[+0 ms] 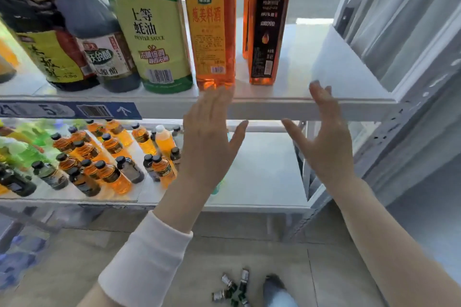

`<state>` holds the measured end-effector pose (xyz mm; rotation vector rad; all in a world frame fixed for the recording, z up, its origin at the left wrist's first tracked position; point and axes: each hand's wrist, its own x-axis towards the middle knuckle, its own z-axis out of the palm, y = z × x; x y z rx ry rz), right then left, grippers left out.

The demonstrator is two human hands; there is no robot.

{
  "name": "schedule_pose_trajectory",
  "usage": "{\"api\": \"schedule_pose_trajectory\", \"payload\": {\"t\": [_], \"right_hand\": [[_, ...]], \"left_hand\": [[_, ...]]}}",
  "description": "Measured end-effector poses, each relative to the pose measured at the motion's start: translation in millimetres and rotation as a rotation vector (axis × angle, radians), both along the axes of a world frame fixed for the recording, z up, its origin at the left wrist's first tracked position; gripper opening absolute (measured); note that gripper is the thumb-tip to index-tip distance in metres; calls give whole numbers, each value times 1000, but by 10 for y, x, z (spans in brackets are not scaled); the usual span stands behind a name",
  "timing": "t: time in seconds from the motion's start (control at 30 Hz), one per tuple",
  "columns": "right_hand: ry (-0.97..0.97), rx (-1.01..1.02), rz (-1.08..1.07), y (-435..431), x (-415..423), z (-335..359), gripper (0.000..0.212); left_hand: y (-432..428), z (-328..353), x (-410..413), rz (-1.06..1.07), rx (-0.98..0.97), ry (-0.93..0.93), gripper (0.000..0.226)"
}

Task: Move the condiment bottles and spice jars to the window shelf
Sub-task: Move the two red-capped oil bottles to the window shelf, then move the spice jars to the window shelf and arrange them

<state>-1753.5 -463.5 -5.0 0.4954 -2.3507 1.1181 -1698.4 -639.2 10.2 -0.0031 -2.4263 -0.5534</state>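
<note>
Two empty grips, fingers straight: left hand [209, 137], right hand [324, 137] before white shelf [311, 104] bearing one green bottle [149, 32], one orange bottle [212, 32].

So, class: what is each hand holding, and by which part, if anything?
Nothing is held. The left hand and right hand are both open and empty, in front of the shelf edge.

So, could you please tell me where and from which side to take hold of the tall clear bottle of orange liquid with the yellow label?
I'd grip the orange bottle by its straight body at the label, coming from the front and right. It stands upright at the white shelf's front edge; the green oyster sauce bottle crowds its left, but its right side is free.
</note>
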Motion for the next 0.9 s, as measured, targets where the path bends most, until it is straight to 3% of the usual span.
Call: {"api": "schedule_pose_trajectory", "payload": {"t": [0.13,0.33,0.63,0.9], "right_hand": [[25,143,-151,-136,761,-337,62],[-13,377,-355,0,1912,-584,58],[-159,375,-845,781,3784,-640,57],[-316,338,-1261,1145,6173,-712,59]], "left_hand": [[-245,-243,455,-150,-85,0,48],[-110,-511,1019,-446,-166,-163,51],[1133,-661,2097,-968,-246,-169,56],[2084,-664,4022,-1375,-327,-156,63]]}}
